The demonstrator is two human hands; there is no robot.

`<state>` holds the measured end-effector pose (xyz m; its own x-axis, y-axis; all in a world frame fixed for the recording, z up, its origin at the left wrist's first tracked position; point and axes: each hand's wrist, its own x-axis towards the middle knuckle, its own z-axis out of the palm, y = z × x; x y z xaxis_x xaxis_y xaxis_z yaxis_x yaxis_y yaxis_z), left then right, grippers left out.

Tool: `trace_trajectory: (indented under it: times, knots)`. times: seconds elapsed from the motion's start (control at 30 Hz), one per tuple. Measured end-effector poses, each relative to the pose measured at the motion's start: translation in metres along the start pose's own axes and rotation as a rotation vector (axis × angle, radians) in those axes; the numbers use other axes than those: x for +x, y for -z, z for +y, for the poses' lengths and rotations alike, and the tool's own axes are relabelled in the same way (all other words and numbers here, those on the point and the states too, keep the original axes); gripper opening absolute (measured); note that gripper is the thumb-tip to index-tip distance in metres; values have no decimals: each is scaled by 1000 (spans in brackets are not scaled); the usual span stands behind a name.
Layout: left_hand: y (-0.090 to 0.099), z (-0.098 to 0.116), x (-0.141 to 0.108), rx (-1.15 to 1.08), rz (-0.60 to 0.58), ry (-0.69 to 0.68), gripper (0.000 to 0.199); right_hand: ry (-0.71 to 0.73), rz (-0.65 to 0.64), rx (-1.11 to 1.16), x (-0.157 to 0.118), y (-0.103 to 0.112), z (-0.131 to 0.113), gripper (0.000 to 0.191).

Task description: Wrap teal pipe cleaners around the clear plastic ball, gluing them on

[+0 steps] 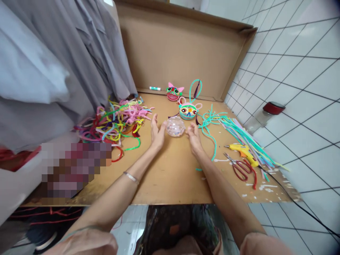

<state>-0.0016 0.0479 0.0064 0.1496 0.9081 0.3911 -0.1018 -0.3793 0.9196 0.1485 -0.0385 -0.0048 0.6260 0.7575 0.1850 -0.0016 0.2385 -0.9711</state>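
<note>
The clear ball [175, 126] rests on the table [167, 177] between the left hand [158, 134] and the right hand [194, 135]; both are loosely spread and grasp nothing, though I cannot tell whether the left one touches it. Being round, it could roll if nudged from one side, perhaps into the eared ball [188, 111] just beyond; a wide rightward sweep might catch the scissors [234, 162]

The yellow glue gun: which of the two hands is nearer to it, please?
Right. The right hand is to the left of the yellow glue gun, apart from it; the left hand is farther left, on the other side of the clear ball.
</note>
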Motion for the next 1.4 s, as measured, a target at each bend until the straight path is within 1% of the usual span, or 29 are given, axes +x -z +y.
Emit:
trace_trajectory:
  times: [0.07,0.1,0.13,0.23,0.33,0.4,0.47,0.57,0.7,0.8,0.87,0.97,1.03,1.1,1.2,1.33,1.4]
  knots:
    - [-10,-5,6,-48,-49,37,62,-136,0,77,-2,-1,-2,46]
    - [-16,-7,8,-70,-72,64,61,-176,9,109,-3,-2,-4,45]
    - [-22,-8,7,-83,-89,89,60,-182,21,134,-3,-1,-7,44]
    - [-34,-9,-1,-63,-102,138,59,-81,77,185,-3,4,-18,40]
    - [-38,-6,-15,2,-133,116,67,43,135,239,-3,9,-28,37]
    - [-38,-4,-26,33,-186,86,72,116,158,264,-3,11,-32,35]
    - [-35,-3,-35,33,-264,63,74,159,157,283,-4,11,-35,34]
    - [-28,-3,-42,2,-371,36,72,139,151,305,-5,9,-36,32]
    - [-20,-4,-40,-36,-432,25,65,112,195,322,-4,10,-34,23]
    - [-19,-3,-38,-65,-484,17,66,100,241,298,-5,9,-32,18]
    - [-19,-1,-39,-78,-498,11,70,93,251,254,-6,7,-32,19]
    - [-20,2,-40,-63,-491,7,82,111,246,187,-8,4,-32,25]
    - [-20,4,-41,-41,-477,13,85,123,252,195,-9,3,-31,28]
    - [-20,7,-41,-16,-469,-7,85,106,261,251,-7,5,-29,28]
    - [-18,11,-39,14,-480,-92,82,36,263,313,-3,8,-25,26]
    - [-14,13,-36,39,-550,-213,78,-27,259,274,3,10,-20,23]
    - [-12,14,-35,51,-582,-244,76,-43,242,254,3,9,-18,21]
